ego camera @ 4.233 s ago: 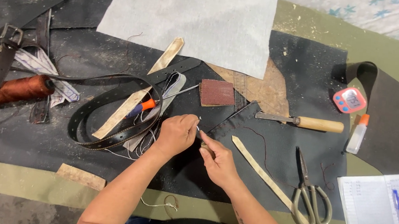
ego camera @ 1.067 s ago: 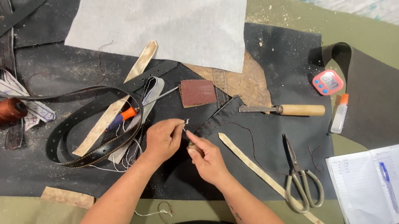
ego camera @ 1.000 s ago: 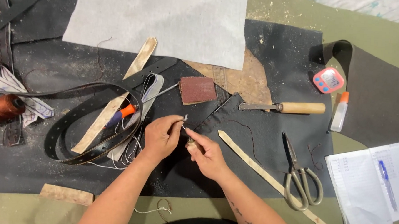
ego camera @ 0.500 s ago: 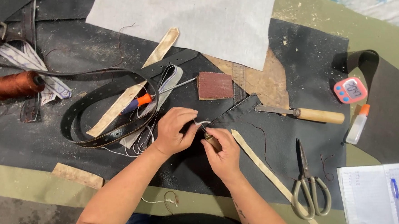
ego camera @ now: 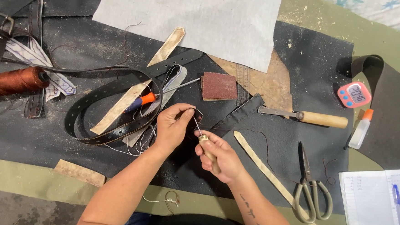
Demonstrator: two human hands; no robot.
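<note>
My left hand (ego camera: 174, 125) pinches the end of a black leather strap (ego camera: 245, 111) at desk centre. My right hand (ego camera: 218, 155) is closed round a wooden-handled awl (ego camera: 206, 146), its thin metal tip at the strap end by my left fingers. Black belt (ego camera: 112, 130) loops just left of my left hand. Scissors (ego camera: 310, 187) lie right, wooden-handled knife (ego camera: 307, 116) above them, brown thread spool (ego camera: 17, 81) far left.

A leather workshop was indicated: bench covered in black leather sheets (ego camera: 299, 131), a belt (ego camera: 113, 117), thread spool (ego camera: 17, 81), scissors (ego camera: 310, 187), wooden-handled knife (ego camera: 304, 117), glue bottle (ego camera: 360, 130), sanding block (ego camera: 218, 86), dust and scraps scattered throughout.
</note>
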